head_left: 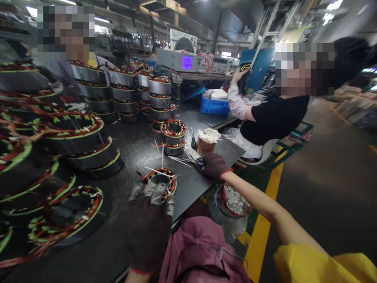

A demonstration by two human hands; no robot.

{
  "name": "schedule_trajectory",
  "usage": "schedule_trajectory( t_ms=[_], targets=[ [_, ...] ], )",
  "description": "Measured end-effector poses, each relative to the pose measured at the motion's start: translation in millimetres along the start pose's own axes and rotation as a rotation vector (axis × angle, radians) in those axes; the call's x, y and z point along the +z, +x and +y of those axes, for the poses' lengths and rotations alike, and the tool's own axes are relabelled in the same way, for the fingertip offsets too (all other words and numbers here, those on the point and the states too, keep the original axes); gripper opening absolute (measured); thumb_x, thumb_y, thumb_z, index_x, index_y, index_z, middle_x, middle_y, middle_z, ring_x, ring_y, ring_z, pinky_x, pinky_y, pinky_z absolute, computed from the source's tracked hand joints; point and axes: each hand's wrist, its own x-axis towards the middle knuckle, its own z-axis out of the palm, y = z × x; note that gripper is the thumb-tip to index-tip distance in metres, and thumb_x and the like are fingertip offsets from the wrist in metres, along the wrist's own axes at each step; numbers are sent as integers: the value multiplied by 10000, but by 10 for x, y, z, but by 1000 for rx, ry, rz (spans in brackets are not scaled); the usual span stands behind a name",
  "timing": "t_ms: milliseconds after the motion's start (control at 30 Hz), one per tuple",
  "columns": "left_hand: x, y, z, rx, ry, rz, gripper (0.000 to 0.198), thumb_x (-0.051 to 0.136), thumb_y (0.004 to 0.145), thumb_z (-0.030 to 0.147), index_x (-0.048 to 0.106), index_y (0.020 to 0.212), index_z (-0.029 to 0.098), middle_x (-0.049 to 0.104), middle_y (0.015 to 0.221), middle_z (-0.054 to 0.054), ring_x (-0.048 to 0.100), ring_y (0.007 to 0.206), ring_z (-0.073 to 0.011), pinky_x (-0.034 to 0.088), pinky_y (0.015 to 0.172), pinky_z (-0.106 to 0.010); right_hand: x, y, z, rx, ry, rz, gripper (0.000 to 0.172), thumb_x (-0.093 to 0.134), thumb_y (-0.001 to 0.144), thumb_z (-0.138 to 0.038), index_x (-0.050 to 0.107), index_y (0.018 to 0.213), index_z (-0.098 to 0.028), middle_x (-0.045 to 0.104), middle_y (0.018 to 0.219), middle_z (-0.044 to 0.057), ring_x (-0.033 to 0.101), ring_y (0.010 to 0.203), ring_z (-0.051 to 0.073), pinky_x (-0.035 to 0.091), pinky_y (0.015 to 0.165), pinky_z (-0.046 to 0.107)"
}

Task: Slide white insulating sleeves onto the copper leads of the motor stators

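Observation:
My left hand (150, 220), in a dark glove with grey fingertips, is closed over the near rim of a small motor stator (169, 179) on the dark table. White cable ties (163, 157) stick up and out from its copper windings. To the right, my gloved right hand (216, 165) is wrapped around the dark handles of a pair of scissors (198, 162), whose blades point left along the tabletop. Loose white ties (191, 147) lie just beyond the blades. Beside them stands a brown container (206, 146) packed with upright white ties. The glove hides part of the handles.
Stacked stators (88, 149) crowd the left side, and two more (173, 135) stand ahead. A bucket of white clippings (234, 200) sits below the table's right edge. Beyond are a blue bin (215, 105), a test instrument (182, 61) and a seated co-worker (277, 122). Another person is far left.

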Motion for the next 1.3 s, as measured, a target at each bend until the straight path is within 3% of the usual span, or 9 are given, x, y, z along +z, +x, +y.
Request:
schedule_trajectory(
  t_ms=[100,267,433,567,700,800,1000,1133,1300],
  targets=[
    [-115,-90,-22,2,9,-67,284,686,983,287,749,1260,299,815,1355,-102,707,1376,-432,433,1277,-735,-11,-116,156,-48,27,47,455,646,1020,-410,800,1327,-112,840,1285,224,814,1154,334,600,956,365],
    [126,-177,-13,-55,4,-5,198,778,965,327,809,1158,295,851,1249,-78,765,1181,-374,525,1102,-611,2,-431,381,-251,185,267,516,650,1016,-372,726,1499,-209,859,1272,143,803,1081,323,574,906,395],
    [432,-198,17,-96,12,51,175,733,1006,380,810,1120,273,850,1150,-93,749,1013,-338,548,973,-576,-36,-673,369,-449,24,119,517,703,997,-510,757,1389,-177,854,1088,177,774,927,312,475,790,381],
    [478,-216,16,-97,-82,89,215,670,1052,447,783,1084,267,835,1173,-86,735,1065,-317,550,1040,-581,-137,-761,192,-493,-205,101,471,659,1030,-523,764,1292,-146,834,997,163,761,896,313,421,814,385],
    [468,-240,-7,-138,-128,42,215,705,1044,466,773,1089,267,827,1216,-87,722,1134,-321,529,1105,-596,-277,-689,98,-469,-281,58,377,676,1054,-502,808,1150,-163,828,904,180,725,790,286,296,710,379],
    [425,-223,10,-99,-60,27,168,713,1031,392,782,1120,267,832,1216,-93,726,1122,-330,538,1039,-582,-361,-559,150,-404,-255,157,420,619,1088,-535,805,1113,-159,826,901,191,689,735,265,245,688,382],
    [283,-166,16,-34,96,-55,176,715,1020,320,835,1127,249,853,1177,-108,746,1058,-351,544,898,-529,-413,-262,181,-483,-275,112,397,606,1041,-502,784,1217,-193,857,1048,142,726,824,271,305,700,349],
    [232,-170,-94,-21,34,-113,192,715,1006,342,851,1117,265,852,1183,-100,747,1119,-356,561,978,-563,-477,-208,186,-496,-211,-14,404,527,1085,-522,784,1206,-235,860,1068,125,730,826,272,362,692,349],
    [162,-161,-244,24,-38,-76,198,707,1008,365,851,1114,280,857,1167,-85,760,1081,-369,591,965,-595,-487,-143,132,-655,-255,2,400,572,1065,-558,767,1187,-230,845,1037,149,743,885,308,402,736,371]
  ],
)
